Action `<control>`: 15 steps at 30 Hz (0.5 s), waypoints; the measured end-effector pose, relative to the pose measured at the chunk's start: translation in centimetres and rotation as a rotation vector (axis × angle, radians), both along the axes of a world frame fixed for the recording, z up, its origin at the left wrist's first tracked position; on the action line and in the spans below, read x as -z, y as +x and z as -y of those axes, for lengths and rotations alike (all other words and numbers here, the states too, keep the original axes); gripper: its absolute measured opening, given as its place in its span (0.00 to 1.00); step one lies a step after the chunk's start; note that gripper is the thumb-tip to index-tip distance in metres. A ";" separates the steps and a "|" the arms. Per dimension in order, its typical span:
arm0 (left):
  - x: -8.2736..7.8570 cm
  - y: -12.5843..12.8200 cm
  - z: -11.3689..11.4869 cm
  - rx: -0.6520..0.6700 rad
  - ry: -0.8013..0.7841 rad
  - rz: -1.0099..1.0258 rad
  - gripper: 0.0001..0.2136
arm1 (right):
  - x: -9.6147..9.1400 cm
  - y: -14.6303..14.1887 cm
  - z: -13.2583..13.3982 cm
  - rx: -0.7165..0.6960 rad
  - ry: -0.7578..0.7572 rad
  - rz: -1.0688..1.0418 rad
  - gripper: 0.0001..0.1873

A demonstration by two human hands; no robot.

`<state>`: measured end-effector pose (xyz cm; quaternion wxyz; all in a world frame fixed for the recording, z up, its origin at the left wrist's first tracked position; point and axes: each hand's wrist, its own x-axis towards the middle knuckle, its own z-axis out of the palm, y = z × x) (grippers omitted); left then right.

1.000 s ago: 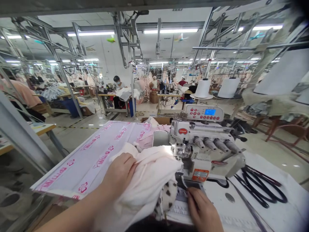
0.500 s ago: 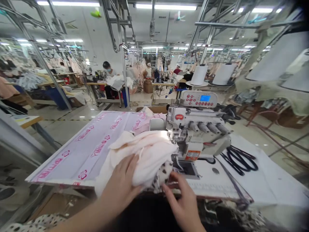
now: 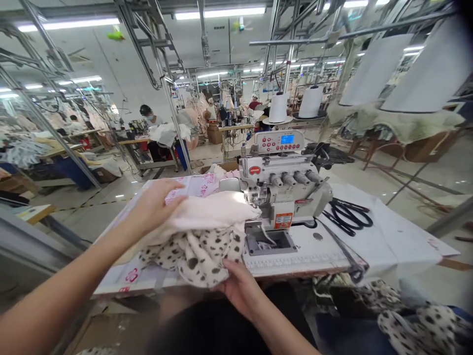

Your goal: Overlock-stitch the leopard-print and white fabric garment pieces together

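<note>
Spotted cloth (image 3: pixel 205 254) lies bunched at the front of the table (image 3: pixel 310 256), below pale cloth (image 3: pixel 210 212) reaching the sewing machine (image 3: pixel 284 182); the right hand (image 3: pixel 240 283) grips the spotted edge, the left hand (image 3: pixel 157 204) is loose, thumb and fingers parted; black cord (image 3: pixel 347 216) lies rightward

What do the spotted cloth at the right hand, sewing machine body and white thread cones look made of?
Spotted cloth: soft fabric, matte; loose folds, fibre unclear.
Sewing machine body: probably painted metal, slightly glossy; pale, rigid casing.
White thread cones: likely wound thread, matte; smooth tapered sides, fibre unclear.
</note>
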<state>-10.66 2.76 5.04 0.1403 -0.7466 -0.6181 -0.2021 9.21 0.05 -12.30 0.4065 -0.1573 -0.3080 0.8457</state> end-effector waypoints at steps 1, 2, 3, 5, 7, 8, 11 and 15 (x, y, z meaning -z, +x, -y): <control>1.0 0.9 0.5 0.087 -0.012 0.004 0.16 | 0.3 0.4 0.1 0.063 0.054 0.050 0.16; 2.2 1.8 1.1 0.172 -0.029 0.002 0.16 | 0.5 0.9 0.2 0.135 0.120 0.102 0.18; 3.4 2.4 1.7 0.230 -0.033 -0.014 0.16 | 0.7 1.6 0.3 0.211 0.193 0.153 0.20; 5.7 3.0 2.8 0.269 0.000 -0.050 0.19 | 0.8 3.0 0.4 0.348 0.328 0.257 0.25; 7.3 2.6 3.2 0.216 0.045 -0.052 0.18 | 0.7 4.3 0.5 0.452 0.431 0.383 0.29; 7.7 2.1 3.2 0.181 0.038 -0.044 0.15 | 0.6 4.7 0.6 0.485 0.487 0.451 0.29; 7.0 0.9 3.6 0.059 -0.131 0.002 0.11 | -0.1 4.6 0.6 0.512 0.663 0.599 0.24; 2.7 2.9 6.7 0.055 -0.320 0.290 0.11 | -1.6 1.5 -0.2 0.384 0.690 0.507 0.20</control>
